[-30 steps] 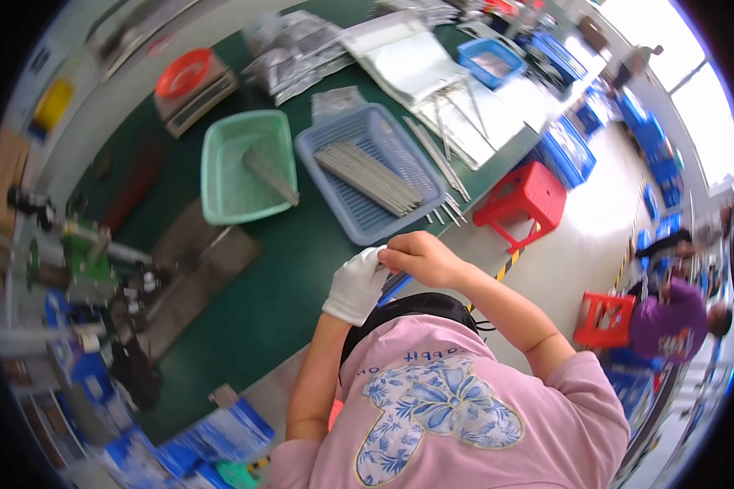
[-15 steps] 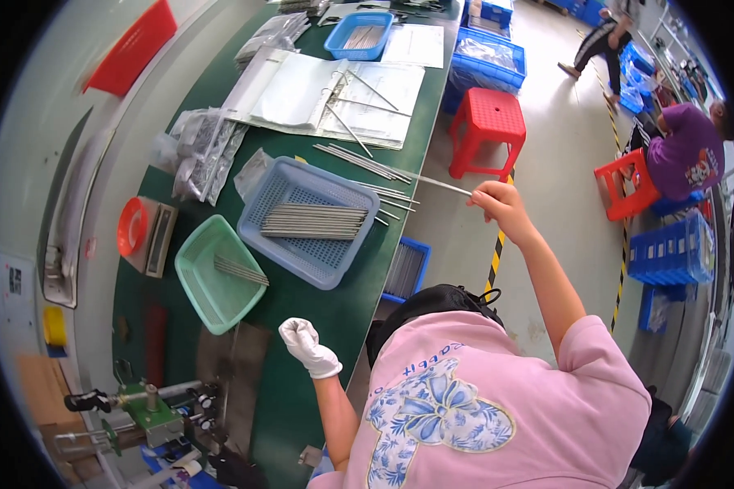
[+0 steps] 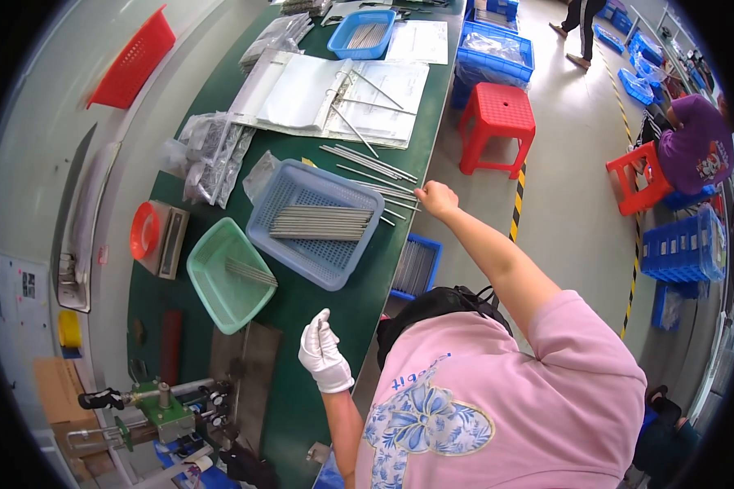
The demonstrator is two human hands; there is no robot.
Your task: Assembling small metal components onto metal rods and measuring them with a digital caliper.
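Grey rods (image 3: 370, 162), two o'clock of basket (image 3: 326, 259): right hand (image 3: 438, 200) apparently handling ends, grip undeterminable, precise pinch needed; left hand (image 3: 324, 354) half-unfurled, empty.

A worker's bare right hand (image 3: 437, 198) meets the tabletop's (image 3: 359, 297) long right edge, palm down, thumb and fingers drawn in toward one another at the tips. The right arm (image 3: 497, 253) stretches forward and inward from the short pink sleeve (image 3: 583, 346), only slightly bent at the elbow, wrist almost in line with the forearm. The left hand (image 3: 326, 350), in a white glove (image 3: 332, 376), hovers inside that same edge, nearer the body, fingers close together, loosely curved and pointing away. Below its cuff, the bare left forearm (image 3: 344, 432) rises nearly straight.
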